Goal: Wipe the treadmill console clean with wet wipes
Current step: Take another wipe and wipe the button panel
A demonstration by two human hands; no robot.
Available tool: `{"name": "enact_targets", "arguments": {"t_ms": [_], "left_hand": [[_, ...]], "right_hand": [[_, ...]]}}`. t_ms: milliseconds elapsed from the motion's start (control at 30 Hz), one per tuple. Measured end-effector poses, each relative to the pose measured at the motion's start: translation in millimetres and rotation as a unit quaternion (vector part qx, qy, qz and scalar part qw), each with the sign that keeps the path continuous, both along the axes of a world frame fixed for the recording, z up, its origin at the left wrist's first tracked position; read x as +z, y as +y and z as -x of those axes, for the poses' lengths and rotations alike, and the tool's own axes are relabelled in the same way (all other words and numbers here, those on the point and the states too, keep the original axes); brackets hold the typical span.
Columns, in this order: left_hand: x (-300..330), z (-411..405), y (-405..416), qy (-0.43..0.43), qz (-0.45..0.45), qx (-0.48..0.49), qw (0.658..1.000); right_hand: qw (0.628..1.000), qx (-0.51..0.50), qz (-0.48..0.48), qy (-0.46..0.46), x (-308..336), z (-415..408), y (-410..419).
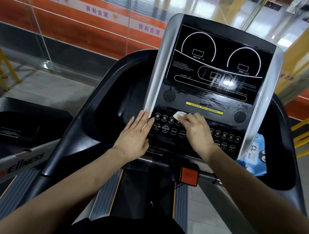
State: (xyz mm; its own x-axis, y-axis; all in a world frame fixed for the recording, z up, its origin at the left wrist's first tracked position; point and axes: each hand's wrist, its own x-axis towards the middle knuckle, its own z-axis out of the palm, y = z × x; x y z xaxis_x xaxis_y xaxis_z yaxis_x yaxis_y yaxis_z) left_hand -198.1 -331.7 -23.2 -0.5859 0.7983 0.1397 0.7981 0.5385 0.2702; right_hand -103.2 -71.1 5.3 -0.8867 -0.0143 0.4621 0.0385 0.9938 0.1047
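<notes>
Head view shows the console (212, 73) at centre right of the frame, a black panel with silver side rails, tilted back. Wet streaks shine across its lower display area, above a yellow strip (204, 108). A white wipe (179, 115) lies against the upper row of round buttons (164, 118) near the frame's middle, bunched under the fingers of the right hand (197, 130), which is closed on it and pressed to the panel. The left hand (136, 134) lies open and flat, fingers together, against the console's lower left edge, touching the silver rail just beside the button marked INCLINE.

At right, a blue wipe pack (254, 155) sits in the side tray (284, 165), partly hidden behind the console's rail. Below the console, a red-orange stop block (189, 176) is mounted on the handlebar (208, 174). The belt (143, 196) runs down the lower middle of the frame. Another treadmill (17, 138) stands at left, with "Wellness" lettering on its rail. Glass panels (83, 26) and an orange wall band fill the upper left.
</notes>
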Motion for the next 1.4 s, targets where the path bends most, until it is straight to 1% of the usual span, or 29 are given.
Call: {"name": "enact_targets", "arguments": {"t_ms": [67,167,267,300,400,467,500,600,667,700,733,867,900,967,1033,1067,1133,1200,1300,1333,1400], "left_hand": [[0,1,-1,-0.004,-0.002,-0.007,1.000],[0,6,-4,-0.004,-0.004,-0.015,1.000],[-1,10,-8,-0.002,-0.002,-0.013,1.000],[0,11,-9,0.001,-0.002,-0.010,1.000],[-1,12,-11,0.010,-0.001,0.002,1.000],[-1,12,-12,0.024,0.014,0.009,1.000],[-1,13,-13,0.030,0.019,0.011,0.999],[-1,15,-15,0.039,0.030,0.019,0.999],[-1,17,-17,0.034,0.042,0.020,0.998],[0,17,-19,0.035,0.047,0.019,0.998],[0,18,-20,0.036,0.052,0.019,0.998],[3,20,-21,0.042,0.063,0.017,0.997],[3,20,-22,0.045,0.065,0.017,0.997],[2,22,-24,0.050,0.071,0.014,0.996],[2,24,-25,0.058,0.080,0.013,0.995],[2,24,-25,0.060,0.085,0.013,0.994],[3,25,-24,0.059,0.090,0.013,0.994],[5,25,-24,0.052,0.094,0.014,0.994],[4,24,-24,0.051,0.082,0.016,0.995],[5,24,-24,0.050,0.081,0.016,0.995],[5,24,-24,0.050,0.079,0.014,0.996]], "right_hand": [[1.000,0.019,-0.006,-0.012,-17,-2,-10],[0.992,0.090,-0.046,-0.078,-44,-21,-27],[0.986,0.115,-0.084,-0.084,-29,-19,-24],[0.989,0.108,-0.077,-0.071,-20,-13,-20],[0.999,0.026,-0.006,-0.022,2,8,-11],[1.000,0.002,0.015,0.002,-1,12,-20],[1.000,0.010,0.010,-0.006,-8,9,-26],[0.994,0.075,-0.030,-0.072,-32,-11,-42],[0.988,0.109,-0.052,-0.097,-32,-16,-43],[0.987,0.117,-0.060,-0.095,-26,-12,-41],[0.988,0.115,-0.060,-0.084,-19,-6,-37],[1.000,0.010,-0.018,-0.009,7,27,-28],[1.000,0.003,-0.019,0.004,5,30,-32],[0.999,0.025,-0.038,-0.010,-10,23,-44],[0.993,0.075,-0.079,-0.042,-26,7,-55],[0.989,0.097,-0.094,-0.059,-30,2,-57],[0.985,0.122,-0.110,-0.061,-24,5,-52],[0.989,0.094,-0.103,-0.041,-10,22,-44],[0.998,-0.001,-0.055,0.000,12,46,-47],[0.999,-0.014,-0.048,0.004,11,48,-55],[0.999,0.002,-0.048,-0.014,-1,38,-73]]}}
